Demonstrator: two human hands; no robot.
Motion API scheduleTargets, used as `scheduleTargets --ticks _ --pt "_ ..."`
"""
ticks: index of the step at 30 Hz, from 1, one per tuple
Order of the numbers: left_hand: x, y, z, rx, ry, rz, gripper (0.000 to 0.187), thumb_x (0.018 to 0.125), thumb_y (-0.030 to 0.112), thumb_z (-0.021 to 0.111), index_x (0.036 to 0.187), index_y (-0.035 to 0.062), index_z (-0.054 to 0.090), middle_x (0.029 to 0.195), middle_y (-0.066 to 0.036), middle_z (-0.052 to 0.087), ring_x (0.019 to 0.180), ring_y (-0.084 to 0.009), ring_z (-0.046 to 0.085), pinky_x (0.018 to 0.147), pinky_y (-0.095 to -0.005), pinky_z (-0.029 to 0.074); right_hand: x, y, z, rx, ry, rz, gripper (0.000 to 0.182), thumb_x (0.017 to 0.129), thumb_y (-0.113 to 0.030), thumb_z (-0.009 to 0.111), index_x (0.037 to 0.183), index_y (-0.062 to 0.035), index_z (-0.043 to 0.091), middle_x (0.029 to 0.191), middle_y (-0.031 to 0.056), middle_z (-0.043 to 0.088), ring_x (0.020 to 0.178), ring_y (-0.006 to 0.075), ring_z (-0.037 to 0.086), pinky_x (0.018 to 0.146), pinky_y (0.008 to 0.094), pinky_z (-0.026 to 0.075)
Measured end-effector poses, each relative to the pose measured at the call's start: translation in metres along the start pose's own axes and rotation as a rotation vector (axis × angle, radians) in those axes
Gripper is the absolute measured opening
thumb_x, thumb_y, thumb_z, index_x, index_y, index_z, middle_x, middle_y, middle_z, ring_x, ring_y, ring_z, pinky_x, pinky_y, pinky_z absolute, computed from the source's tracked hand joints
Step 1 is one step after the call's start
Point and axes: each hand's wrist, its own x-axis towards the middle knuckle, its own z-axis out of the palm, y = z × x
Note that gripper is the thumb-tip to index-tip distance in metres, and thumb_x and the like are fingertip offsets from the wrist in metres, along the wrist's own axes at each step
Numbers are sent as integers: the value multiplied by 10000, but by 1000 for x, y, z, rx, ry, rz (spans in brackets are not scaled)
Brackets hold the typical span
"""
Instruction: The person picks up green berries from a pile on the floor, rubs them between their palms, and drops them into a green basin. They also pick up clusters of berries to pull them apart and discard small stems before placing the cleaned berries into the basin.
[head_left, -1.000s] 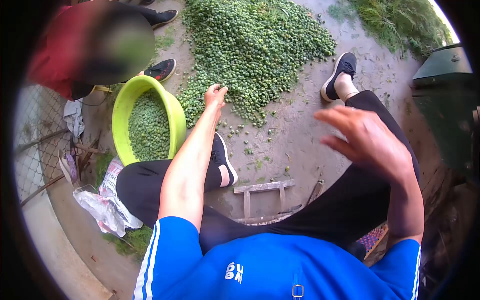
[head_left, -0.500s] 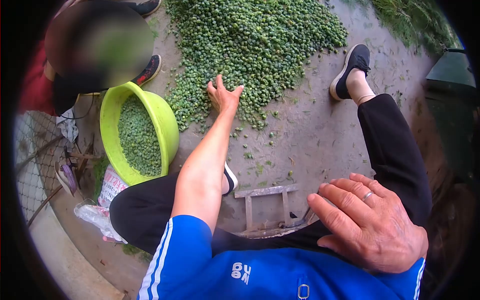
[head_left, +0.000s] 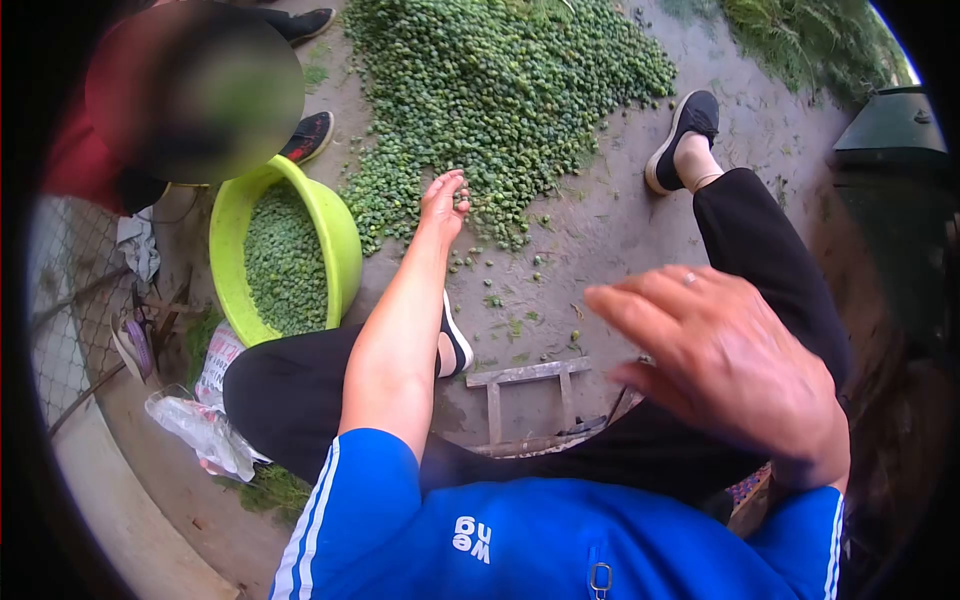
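A large heap of small green cones (head_left: 510,90) is spread on the ground ahead of me. My left hand (head_left: 443,208) reaches to its near edge, with fingers curled and turned inward. A few green cones show against the palm and fingers; the rest of what it grips is hidden. Over my right thigh hovers my right hand (head_left: 715,350), back upward and a ring on one finger. Its fingers are stretched out, slightly blurred, and nothing shows in them. A lime-green tub (head_left: 345,245) of the same cones tilts beside my left knee.
Another person in red and black (head_left: 85,155) sits at upper left beyond the tub. Leafy green branches (head_left: 810,40) lie at upper right, near a dark green bin (head_left: 890,125). A wooden frame (head_left: 530,372) is between my legs; a plastic bag (head_left: 205,435) lies left.
My left hand has gone from spread fingers on the heap to a curled grasp, drawn slightly back. My right hand has risen and moved forward.
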Motion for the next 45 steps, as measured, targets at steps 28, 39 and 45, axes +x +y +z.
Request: scheduleTargets --ticks 28,39,45 --pt "-317 194 191 -80 -508 861 701 981 570 223 1077 4 626 1337 -162 505 1334 -260 350 1121 -393 185 129 -42 45 2575 537 -213 373 985 -311 375 1125 -35 584 1136 115 589 1079 237 547 1021 432 411" --pt "-303 224 147 141 -306 975 225 945 114 561 1139 9 604 1028 -54 640 853 -120 619 787 -253 488 129 -49 32 2607 474 -369 429 1008 -322 308 1221 0 494 1256 189 528 1165 315 517 1030 473 417" --pt "-302 222 148 550 -352 1149 175 881 -13 594 1044 1 657 916 -35 621 732 -68 603 644 -188 495 134 -45 37 2553 468 -323 423 1009 -327 300 1192 -19 525 1166 153 583 1103 286 550 987 471 449"
